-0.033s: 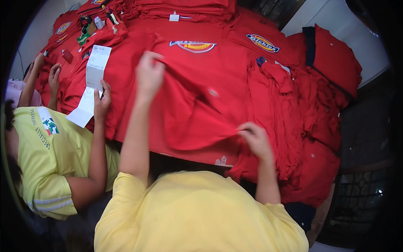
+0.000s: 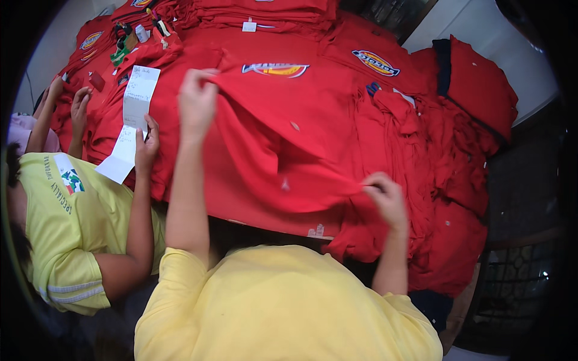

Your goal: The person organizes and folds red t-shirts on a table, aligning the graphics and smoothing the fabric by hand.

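Note:
A red shirt (image 2: 265, 135) is stretched between my two hands, its lower part lifted off the table and sagging in folds. At its upper left my left hand (image 2: 197, 107) pinches one edge. Lower down on the right, my right hand (image 2: 388, 201) pinches another edge between thumb and fingers. Small pale marks show on the cloth, one of them an oval near its middle. Past the far side of the lifted cloth lies an oval printed logo (image 2: 276, 70), its upper part covered by red fabric.
Loose red garments (image 2: 397, 156) are heaped at right, with dark-blue-handled scissors (image 2: 373, 89) on them. Folded red stacks (image 2: 265, 12) stand at the back. On the left, a co-worker in a yellow-green shirt (image 2: 78, 216) holds a long paper slip (image 2: 137, 99); another person's hands (image 2: 78, 108) are beyond.
My left hand has moved left and slightly nearer, and my right hand to the right. The cloth between them is spread wider.

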A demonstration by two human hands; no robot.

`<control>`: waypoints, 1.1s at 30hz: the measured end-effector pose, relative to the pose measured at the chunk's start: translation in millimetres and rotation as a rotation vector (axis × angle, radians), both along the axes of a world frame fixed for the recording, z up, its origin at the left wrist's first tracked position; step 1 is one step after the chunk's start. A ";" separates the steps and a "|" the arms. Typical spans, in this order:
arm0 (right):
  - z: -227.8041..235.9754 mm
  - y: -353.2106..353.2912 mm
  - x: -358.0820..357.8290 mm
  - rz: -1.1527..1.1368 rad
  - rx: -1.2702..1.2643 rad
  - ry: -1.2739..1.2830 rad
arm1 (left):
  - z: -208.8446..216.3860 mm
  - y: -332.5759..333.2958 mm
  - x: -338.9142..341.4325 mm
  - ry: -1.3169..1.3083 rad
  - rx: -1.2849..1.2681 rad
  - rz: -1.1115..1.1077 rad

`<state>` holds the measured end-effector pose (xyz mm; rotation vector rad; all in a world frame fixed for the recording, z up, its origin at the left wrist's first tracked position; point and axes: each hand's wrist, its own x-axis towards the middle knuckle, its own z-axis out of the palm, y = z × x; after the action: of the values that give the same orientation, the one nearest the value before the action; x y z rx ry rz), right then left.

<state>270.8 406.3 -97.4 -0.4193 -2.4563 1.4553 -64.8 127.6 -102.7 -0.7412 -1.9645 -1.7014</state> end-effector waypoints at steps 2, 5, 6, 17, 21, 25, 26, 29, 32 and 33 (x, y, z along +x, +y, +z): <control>64.4 39.5 47.3 -0.172 0.337 0.060 | 42.5 -43.1 -1.2 -0.090 0.322 -0.107; 106.3 79.6 98.4 -0.359 0.459 0.377 | 83.4 -69.2 28.6 0.075 0.558 -0.140; 119.6 95.2 126.7 -0.424 0.358 0.607 | 92.3 -81.2 34.3 0.095 0.628 -0.202; 184.4 156.3 -70.8 -0.358 -0.141 0.914 | 153.3 -38.6 -18.5 0.465 0.328 0.285; 244.5 118.2 -16.7 -0.232 -0.096 1.173 | 205.8 -75.2 27.5 0.637 0.551 0.265; 169.6 100.9 12.0 -0.131 0.194 0.750 | 140.6 -103.9 47.4 0.373 0.403 0.296; 144.5 93.8 21.2 -0.117 0.264 0.640 | 116.9 -102.3 55.4 0.286 0.367 0.307; 77.4 87.1 49.0 -0.014 0.270 0.278 | 39.1 -116.1 74.4 -0.040 0.289 0.194; 24.1 94.6 58.0 0.085 0.114 -0.229 | -30.6 -121.2 102.3 -0.113 -0.169 0.305; 13.3 96.1 53.4 0.116 0.129 -0.405 | -48.8 -121.3 112.4 -0.135 -0.240 0.305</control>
<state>324.3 502.5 -84.1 -0.6034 -2.9164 1.3524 47.6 6.3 -151.5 -0.3851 -2.2679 -1.3830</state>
